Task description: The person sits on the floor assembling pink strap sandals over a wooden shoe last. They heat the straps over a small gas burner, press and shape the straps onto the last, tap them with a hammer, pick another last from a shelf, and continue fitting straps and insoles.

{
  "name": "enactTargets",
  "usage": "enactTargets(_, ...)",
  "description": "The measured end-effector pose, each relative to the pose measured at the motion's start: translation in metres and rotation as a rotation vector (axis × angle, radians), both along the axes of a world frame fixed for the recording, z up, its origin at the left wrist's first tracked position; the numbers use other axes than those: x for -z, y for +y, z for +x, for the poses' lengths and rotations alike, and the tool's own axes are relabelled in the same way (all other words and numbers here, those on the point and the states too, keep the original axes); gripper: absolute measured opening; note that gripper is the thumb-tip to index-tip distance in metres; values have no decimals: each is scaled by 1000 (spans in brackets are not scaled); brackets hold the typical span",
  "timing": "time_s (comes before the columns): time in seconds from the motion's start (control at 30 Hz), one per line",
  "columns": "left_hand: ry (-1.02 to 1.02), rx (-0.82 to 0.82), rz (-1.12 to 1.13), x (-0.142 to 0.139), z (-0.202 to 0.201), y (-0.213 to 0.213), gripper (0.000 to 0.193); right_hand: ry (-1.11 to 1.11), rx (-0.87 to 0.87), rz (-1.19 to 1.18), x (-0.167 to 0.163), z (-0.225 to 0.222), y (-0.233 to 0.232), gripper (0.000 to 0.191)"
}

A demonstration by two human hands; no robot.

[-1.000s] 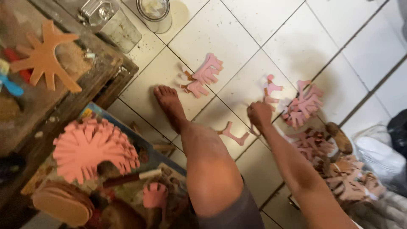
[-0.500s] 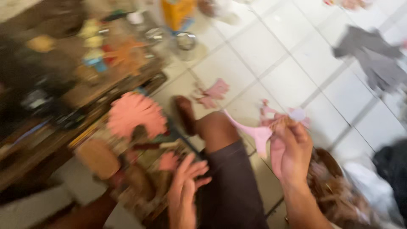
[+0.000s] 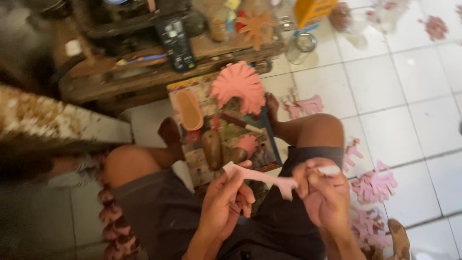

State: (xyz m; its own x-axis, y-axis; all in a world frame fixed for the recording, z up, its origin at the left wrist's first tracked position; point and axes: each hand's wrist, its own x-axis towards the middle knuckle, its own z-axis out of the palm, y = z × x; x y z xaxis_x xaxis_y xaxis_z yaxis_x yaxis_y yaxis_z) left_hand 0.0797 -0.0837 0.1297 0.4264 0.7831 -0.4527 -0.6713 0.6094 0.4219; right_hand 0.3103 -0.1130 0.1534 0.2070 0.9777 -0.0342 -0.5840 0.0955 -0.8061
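A long pink cut-out piece [image 3: 262,177] is held between both hands above my lap. My left hand [image 3: 225,202] pinches its left end with thumb and fingers. My right hand [image 3: 321,192] grips its right, forked end, and a small pale bit shows at the fingertips. On the board [image 3: 269,137] between my knees lie a pink fan of stacked pieces [image 3: 238,85], a tan oval sole shape [image 3: 189,110], a brown wooden block [image 3: 212,148] and a small pink piece [image 3: 248,143].
More pink cut-outs lie on the white tiles: a pile [image 3: 375,185] at my right, some [image 3: 304,105] by my right foot. A low wooden bench [image 3: 159,62] holds a dark remote-like thing [image 3: 174,41], an orange star shape [image 3: 255,26] and jars. A yellow box [image 3: 313,10] stands behind.
My right hand picked a pink piece off the floor and raised it to my lap. My left hand came up and took its other end. The camera swung left.
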Motion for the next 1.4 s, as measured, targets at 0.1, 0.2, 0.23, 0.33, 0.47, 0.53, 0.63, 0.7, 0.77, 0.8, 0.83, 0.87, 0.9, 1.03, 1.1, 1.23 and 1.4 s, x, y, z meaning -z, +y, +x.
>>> enactTargets(0.1, -183, -58, -37, 5, -8, -6, 36, -42, -318, 92, -8, 0, -6, 32)
enactTargets(0.2, -259, -126, -148, 6, -16, -8, 28, -40, -482, 196, -10, -2, -7, 24)
enactTargets(0.23, -239, -164, -142, 5, -18, -8, 27, -55, -479, 192, -10, -4, -6, 23)
enactTargets(0.33, -156, -264, -174, -4, -26, -10, 31, -196, -476, 168, -8, -11, -5, 18)
enactTargets(0.47, 270, -242, 19, -21, -31, -19, 36, -487, -479, 90, -12, -23, -7, 18)
enactTargets(0.53, 439, -194, 220, -27, -29, -26, 36, -487, -492, 58, -15, -31, -5, 39)
enactTargets(0.63, 470, -126, 378, -32, -27, -34, 42, -461, -528, 33, -22, -39, -1, 75)
enactTargets(0.7, 527, -71, 457, -32, -27, -34, 48, -546, -569, 26, -28, -41, 2, 82)
enactTargets(0.77, 507, -64, 467, -32, -28, -33, 46, -580, -580, -30, -32, -44, 5, 81)
enactTargets(0.8, 496, -59, 466, -32, -28, -32, 44, -595, -585, -65, -34, -45, 6, 81)
enactTargets(0.83, 519, -47, 468, -32, -28, -31, 44, -605, -597, -121, -35, -45, 7, 81)
enactTargets(0.87, 542, -36, 474, -32, -29, -30, 44, -615, -607, -173, -36, -45, 9, 81)
enactTargets(0.9, 565, -26, 481, -33, -29, -30, 43, -625, -618, -224, -37, -46, 10, 82)
enactTargets(1.03, 544, -6, 470, -34, -29, -29, 46, -580, -637, -269, -37, -48, 14, 75)
enactTargets(1.1, 560, 6, 469, -33, -29, -28, 46, -585, -650, -296, -37, -47, 16, 74)
enactTargets(1.23, 600, 52, 471, -32, -32, -26, 42, -637, -698, -296, -37, -46, 19, 69)
enactTargets(1.4, 593, 76, 459, -30, -33, -26, 39, -526, -722, -375, -34, -45, 19, 66)
